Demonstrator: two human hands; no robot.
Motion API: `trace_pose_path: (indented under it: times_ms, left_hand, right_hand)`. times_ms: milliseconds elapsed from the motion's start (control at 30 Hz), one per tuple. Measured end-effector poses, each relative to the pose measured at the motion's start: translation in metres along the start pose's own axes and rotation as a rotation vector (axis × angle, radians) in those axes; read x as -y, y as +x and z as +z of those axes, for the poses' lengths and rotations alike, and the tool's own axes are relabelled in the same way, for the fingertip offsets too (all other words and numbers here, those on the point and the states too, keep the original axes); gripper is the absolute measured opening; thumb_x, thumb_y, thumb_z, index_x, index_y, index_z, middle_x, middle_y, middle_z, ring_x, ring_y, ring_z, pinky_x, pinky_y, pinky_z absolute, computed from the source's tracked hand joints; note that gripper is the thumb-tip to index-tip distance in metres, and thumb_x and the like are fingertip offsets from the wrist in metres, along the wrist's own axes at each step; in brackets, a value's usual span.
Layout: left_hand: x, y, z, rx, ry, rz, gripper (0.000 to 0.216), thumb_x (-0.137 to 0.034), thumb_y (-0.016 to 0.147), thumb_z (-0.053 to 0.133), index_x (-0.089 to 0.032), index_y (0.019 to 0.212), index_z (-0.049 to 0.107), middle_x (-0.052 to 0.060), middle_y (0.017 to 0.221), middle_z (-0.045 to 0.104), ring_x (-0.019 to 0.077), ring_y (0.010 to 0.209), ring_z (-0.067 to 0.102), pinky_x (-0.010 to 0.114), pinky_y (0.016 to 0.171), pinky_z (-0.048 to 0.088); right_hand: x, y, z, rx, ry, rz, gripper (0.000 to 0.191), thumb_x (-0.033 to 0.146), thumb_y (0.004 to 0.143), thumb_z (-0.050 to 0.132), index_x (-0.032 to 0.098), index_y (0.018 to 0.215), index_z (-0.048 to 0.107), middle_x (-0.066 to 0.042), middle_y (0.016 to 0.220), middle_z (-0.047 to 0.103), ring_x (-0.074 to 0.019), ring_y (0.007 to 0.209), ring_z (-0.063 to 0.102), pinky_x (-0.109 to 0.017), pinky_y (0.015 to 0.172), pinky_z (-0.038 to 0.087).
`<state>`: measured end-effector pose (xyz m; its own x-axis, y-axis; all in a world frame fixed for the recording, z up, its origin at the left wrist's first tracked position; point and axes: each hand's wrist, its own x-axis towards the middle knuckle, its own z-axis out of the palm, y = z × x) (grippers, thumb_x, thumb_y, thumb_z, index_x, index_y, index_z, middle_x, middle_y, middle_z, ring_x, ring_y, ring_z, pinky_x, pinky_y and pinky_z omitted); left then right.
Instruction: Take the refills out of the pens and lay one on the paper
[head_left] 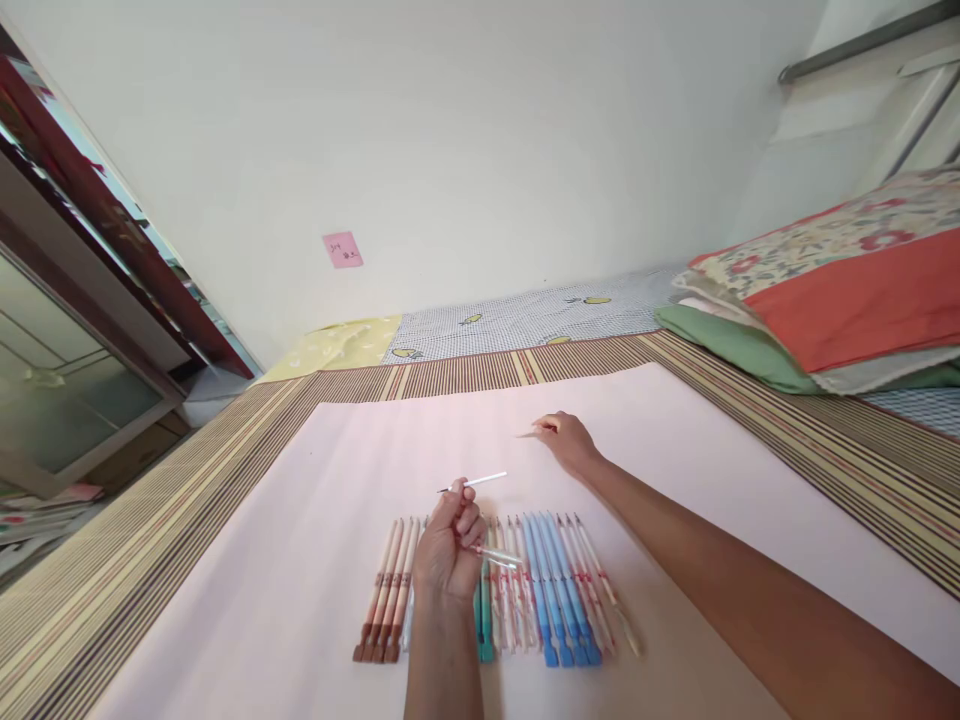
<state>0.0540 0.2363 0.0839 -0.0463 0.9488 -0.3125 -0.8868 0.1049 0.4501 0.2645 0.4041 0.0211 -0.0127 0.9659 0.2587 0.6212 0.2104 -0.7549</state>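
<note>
left hand point(448, 548) fisted, right hand point(568, 441) outstretched, seemingly pinching

Refill point(480, 481): I see a thin white rod with a dark tip, held level above the row, tip pointing left.
Clear barrel point(497, 556): short transparent tube, pointing right across the pens.
Small piece point(527, 434): pale, tiny, lying on the sheet; I can't tell what it is.

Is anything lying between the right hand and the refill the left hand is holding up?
Nothing visible does. The right hand rests on the pale sheet, pinching a small part too small to identify. Only bare sheet lies between it and the white refill held by the left hand. The row of pens lies nearer the person.
</note>
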Motion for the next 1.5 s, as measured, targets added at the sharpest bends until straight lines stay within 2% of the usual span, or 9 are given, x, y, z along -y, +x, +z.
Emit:
trace_pose_path:
  times_ms: [167, 367, 600, 767, 967, 1267, 1400, 1500]
  left_hand:
    - [0.000, 0.006, -0.011, 0.059, -0.003, -0.023, 0.005, -0.010, 0.086, 0.068, -0.007, 0.087, 0.064, 0.000, 0.074, 0.059, -0.0004, 0.042, 0.035, 0.012, 0.033, 0.028]
    - [0.000, 0.007, -0.014, 0.064, 0.002, -0.011, 0.007, -0.012, 0.087, 0.068, -0.007, 0.090, 0.064, 0.000, 0.075, 0.059, 0.0001, 0.043, 0.035, 0.012, 0.034, 0.030]
    - [0.000, 0.007, -0.015, 0.041, 0.012, -0.017, 0.008, -0.013, 0.086, 0.069, -0.008, 0.091, 0.064, 0.000, 0.075, 0.058, 0.0003, 0.043, 0.035, 0.012, 0.035, 0.030]
    - [0.003, 0.008, -0.012, 0.041, 0.034, -0.011, 0.012, -0.012, 0.082, 0.073, -0.009, 0.088, 0.064, -0.001, 0.074, 0.058, -0.0004, 0.043, 0.033, 0.012, 0.035, 0.027]
    - [0.008, 0.012, -0.013, 0.036, 0.046, -0.018, 0.009, -0.014, 0.085, 0.071, -0.008, 0.088, 0.065, 0.000, 0.073, 0.059, -0.0004, 0.043, 0.034, 0.012, 0.035, 0.027]
    - [0.009, 0.016, -0.017, 0.028, 0.063, -0.029, 0.014, -0.015, 0.081, 0.075, -0.009, 0.088, 0.065, -0.001, 0.073, 0.059, -0.0002, 0.042, 0.034, 0.013, 0.034, 0.027]
    - [0.010, 0.016, -0.018, 0.030, 0.076, -0.019, 0.016, -0.015, 0.079, 0.076, -0.009, 0.089, 0.065, 0.000, 0.074, 0.060, -0.0002, 0.043, 0.034, 0.013, 0.034, 0.026]
    - [0.011, 0.014, -0.014, 0.007, 0.100, 0.018, 0.017, -0.013, 0.077, 0.076, -0.009, 0.090, 0.065, 0.001, 0.074, 0.061, 0.0001, 0.043, 0.035, 0.012, 0.035, 0.025]
  right_hand:
    - [-0.009, 0.007, 0.001, 0.044, -0.166, -0.031, 0.018, 0.014, 0.076, 0.065, 0.021, 0.089, 0.075, -0.002, 0.090, 0.065, -0.0156, 0.081, 0.058, -0.025, 0.072, 0.038]
    - [-0.004, 0.012, 0.004, 0.088, -0.285, -0.118, 0.018, 0.010, 0.084, 0.056, 0.019, 0.078, 0.071, -0.003, 0.090, 0.064, -0.0153, 0.081, 0.056, -0.026, 0.070, 0.035]
    - [0.007, 0.032, 0.010, 0.061, -0.395, -0.180, 0.020, 0.009, 0.089, 0.053, 0.018, 0.089, 0.071, -0.007, 0.098, 0.066, -0.0188, 0.090, 0.054, -0.029, 0.075, 0.034]
    - [0.001, 0.037, 0.010, 0.078, -0.443, -0.175, 0.018, 0.009, 0.089, 0.055, 0.018, 0.088, 0.071, -0.008, 0.096, 0.066, -0.0199, 0.088, 0.055, -0.030, 0.073, 0.032]
    - [-0.007, 0.037, 0.011, 0.087, -0.422, -0.151, 0.020, 0.009, 0.090, 0.055, 0.019, 0.098, 0.070, -0.006, 0.102, 0.067, -0.0185, 0.092, 0.057, -0.029, 0.076, 0.034]
    - [-0.001, 0.036, 0.007, 0.100, -0.333, -0.131, 0.021, 0.007, 0.085, 0.057, 0.017, 0.096, 0.071, -0.008, 0.102, 0.067, -0.0200, 0.095, 0.058, -0.029, 0.081, 0.038]
    - [0.016, 0.027, -0.003, 0.090, -0.232, -0.137, 0.028, 0.006, 0.082, 0.057, 0.014, 0.106, 0.069, -0.011, 0.110, 0.067, -0.0197, 0.094, 0.060, -0.031, 0.083, 0.042]
    - [0.041, 0.007, -0.017, 0.127, -0.117, -0.175, 0.022, 0.015, 0.088, 0.055, 0.014, 0.105, 0.069, -0.009, 0.110, 0.069, -0.0165, 0.086, 0.062, -0.029, 0.080, 0.047]
